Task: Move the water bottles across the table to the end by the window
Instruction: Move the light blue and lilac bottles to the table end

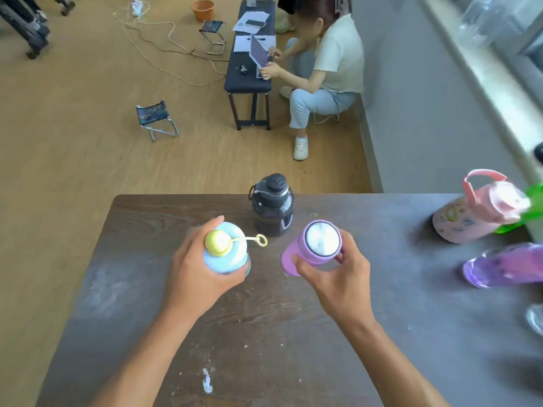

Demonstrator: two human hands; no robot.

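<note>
My left hand (194, 271) grips a light blue bottle (232, 257) with a yellow cap and a yellow loop strap, held over the middle of the dark wooden table (147, 289). My right hand (338, 274) grips a purple bottle (311, 248) with a white lid, beside the blue one. A black bottle (273, 207) stands upright near the table's far edge, just behind both held bottles. At the right end, under the window sill, stand a pink bottle (476, 212) with a handle, a green bottle (531, 201) behind it and a blurred purple bottle (505, 265).
Beyond the table's far edge is wooden floor with a folding stool (155, 118), cables and a black bench (249, 69). A person (329, 69) crouches by the bench near the grey wall (426, 113). A clear object (536, 318) shows at the right edge.
</note>
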